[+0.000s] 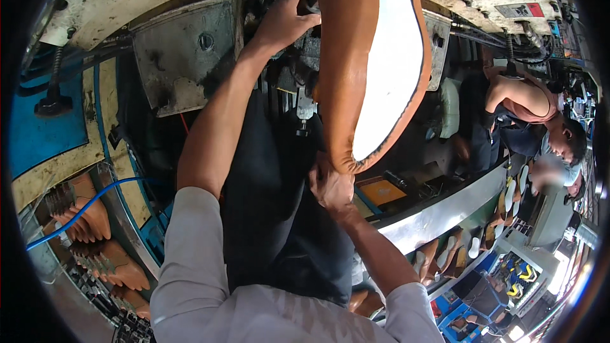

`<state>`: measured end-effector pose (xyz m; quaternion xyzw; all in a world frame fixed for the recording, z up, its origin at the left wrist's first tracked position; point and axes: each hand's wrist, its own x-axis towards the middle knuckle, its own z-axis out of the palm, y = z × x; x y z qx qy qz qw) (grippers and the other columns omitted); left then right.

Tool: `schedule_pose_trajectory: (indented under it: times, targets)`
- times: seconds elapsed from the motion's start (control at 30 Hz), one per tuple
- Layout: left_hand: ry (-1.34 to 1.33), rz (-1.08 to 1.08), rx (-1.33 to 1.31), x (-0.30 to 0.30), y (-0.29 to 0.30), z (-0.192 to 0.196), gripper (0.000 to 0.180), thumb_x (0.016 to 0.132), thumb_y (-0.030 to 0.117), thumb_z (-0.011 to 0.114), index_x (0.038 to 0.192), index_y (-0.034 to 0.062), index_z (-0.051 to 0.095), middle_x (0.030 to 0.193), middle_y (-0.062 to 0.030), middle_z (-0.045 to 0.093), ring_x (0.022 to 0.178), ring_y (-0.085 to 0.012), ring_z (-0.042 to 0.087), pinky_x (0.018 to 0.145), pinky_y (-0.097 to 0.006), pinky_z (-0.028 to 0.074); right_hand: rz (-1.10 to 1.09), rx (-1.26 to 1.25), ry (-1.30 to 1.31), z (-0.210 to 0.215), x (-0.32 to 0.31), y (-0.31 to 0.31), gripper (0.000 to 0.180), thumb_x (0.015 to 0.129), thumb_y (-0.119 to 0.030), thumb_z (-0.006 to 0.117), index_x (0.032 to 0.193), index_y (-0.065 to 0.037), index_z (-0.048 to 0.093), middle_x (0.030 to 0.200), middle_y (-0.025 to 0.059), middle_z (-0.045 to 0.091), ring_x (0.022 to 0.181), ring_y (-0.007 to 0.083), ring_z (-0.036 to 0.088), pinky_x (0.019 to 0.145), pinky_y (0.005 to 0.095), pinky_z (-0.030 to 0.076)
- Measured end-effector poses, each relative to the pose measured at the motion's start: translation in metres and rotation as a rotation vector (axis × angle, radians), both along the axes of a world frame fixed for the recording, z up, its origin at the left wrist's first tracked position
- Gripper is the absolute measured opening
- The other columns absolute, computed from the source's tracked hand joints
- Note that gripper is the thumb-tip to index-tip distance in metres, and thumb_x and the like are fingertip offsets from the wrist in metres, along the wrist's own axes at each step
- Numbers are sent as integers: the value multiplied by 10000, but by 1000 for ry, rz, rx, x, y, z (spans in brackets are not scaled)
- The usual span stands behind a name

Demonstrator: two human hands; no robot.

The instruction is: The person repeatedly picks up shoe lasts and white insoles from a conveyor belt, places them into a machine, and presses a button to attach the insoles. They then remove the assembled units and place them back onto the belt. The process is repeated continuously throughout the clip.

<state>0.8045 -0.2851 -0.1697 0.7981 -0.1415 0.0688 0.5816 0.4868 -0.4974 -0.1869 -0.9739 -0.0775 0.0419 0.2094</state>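
A large brown leather shoe upper is stretched over a form, its white sole side facing up and right. It stands lengthwise in front of the machine. My right hand is closed at its near rounded end, fingers curled against the leather and partly hidden. Beside the upper's far left side, my left hand reaches into the dark machine parts. Its thumb points toward the leather, apart from the fingers, whose tips are hard to see. A metal fitting hangs between my arms.
Several brown shoe uppers lie on a rack at lower left, near a blue hose. A curved metal rail runs at right, with more shoes beyond. Another person sits at far right. A metal box stands left of my arm.
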Motion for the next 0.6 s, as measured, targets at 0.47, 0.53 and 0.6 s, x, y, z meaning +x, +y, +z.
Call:
schedule_pose_trajectory:
  times: [0.47,0.53,0.6]
  targets:
    - [621,143,-569,-226,-126,-54,620,959,114,768,1506,-49,525,1498,-182,608,1405,-295,573,1161,-417,458,129,189,-420,217,112,7,973,825,-395,907,1646,-118,465,1735,358,141,1579,557,303,1266,553,381]
    - [536,84,-411,-207,-145,-51,604,961,111,760,1496,-50,532,1480,-185,617,1394,-307,579,1155,-422,461,86,396,-341,214,119,21,982,794,-328,898,1649,-127,459,1724,390,50,1556,600,306,1254,530,424]
    - [469,42,-274,-195,-143,-49,589,962,107,752,1487,-52,539,1462,-188,627,1383,-319,586,1149,-427,464,67,382,-430,208,118,34,959,791,-282,873,1641,-114,461,1708,417,48,1524,627,340,1238,544,444]
